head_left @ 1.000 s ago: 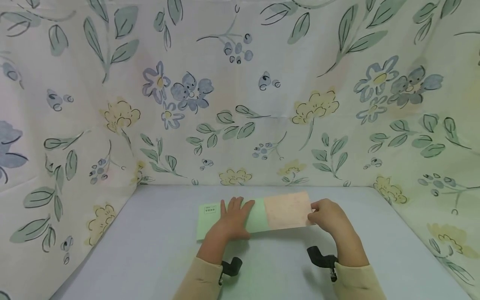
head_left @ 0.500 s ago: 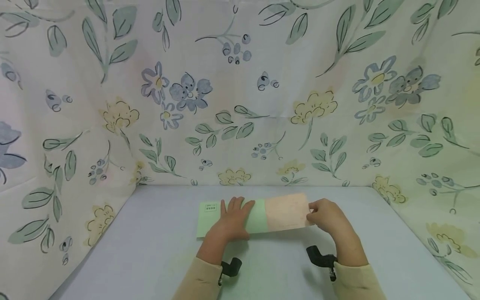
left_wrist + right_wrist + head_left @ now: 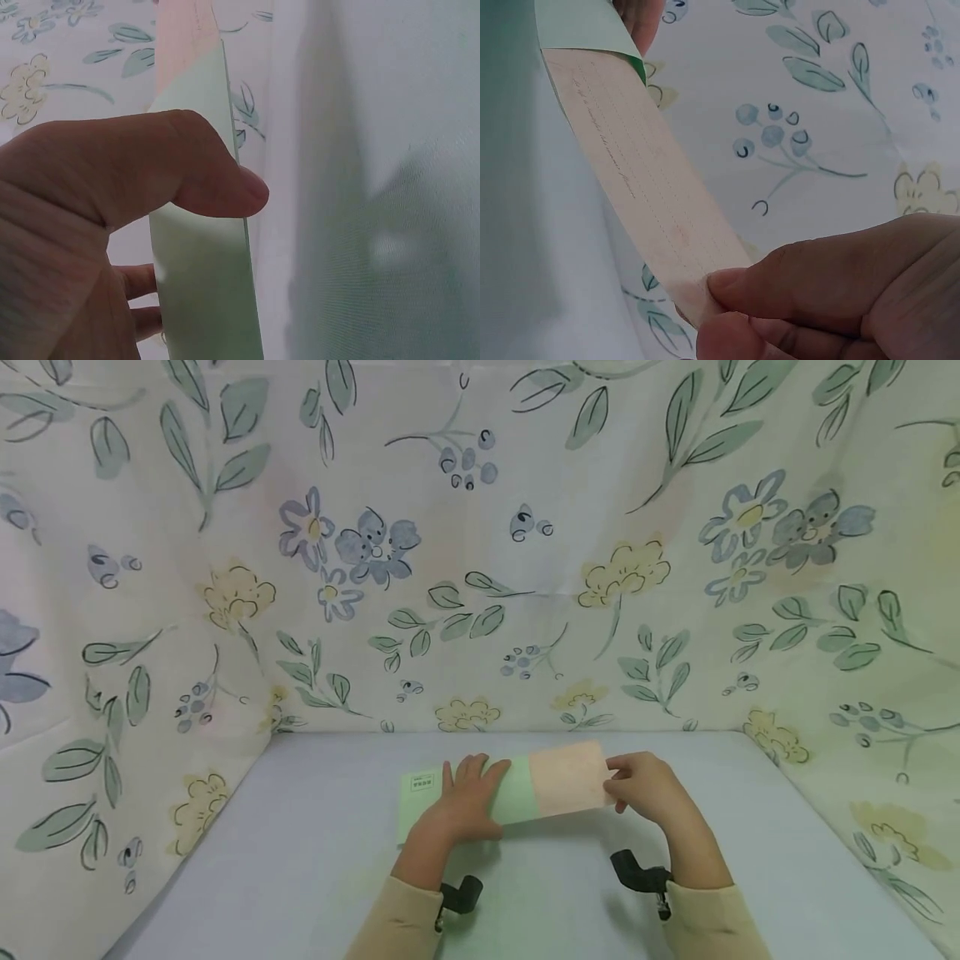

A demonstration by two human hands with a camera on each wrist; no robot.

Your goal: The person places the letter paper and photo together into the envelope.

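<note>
A pale green envelope (image 3: 517,789) with a small printed box near its left end is held just over the table in the head view. My left hand (image 3: 459,806) grips it across the middle, thumb over the near edge and fingers toward the far edge. Out of its open right end sticks a peach sheet of letter paper (image 3: 566,777), with dotted lines and small script visible in the right wrist view. Between thumb and fingers my right hand (image 3: 840,296) pinches the paper's outer end. The part of the sheet inside the envelope is hidden.
Beneath both hands lies a pale table (image 3: 300,827). Cloth printed with leaves and flowers (image 3: 472,610) hangs behind it and along both sides. Each wrist carries a black camera mount (image 3: 641,872).
My right hand has moved slightly left, and less of the peach paper shows outside the envelope. My left hand keeps its grip in nearly the same place.
</note>
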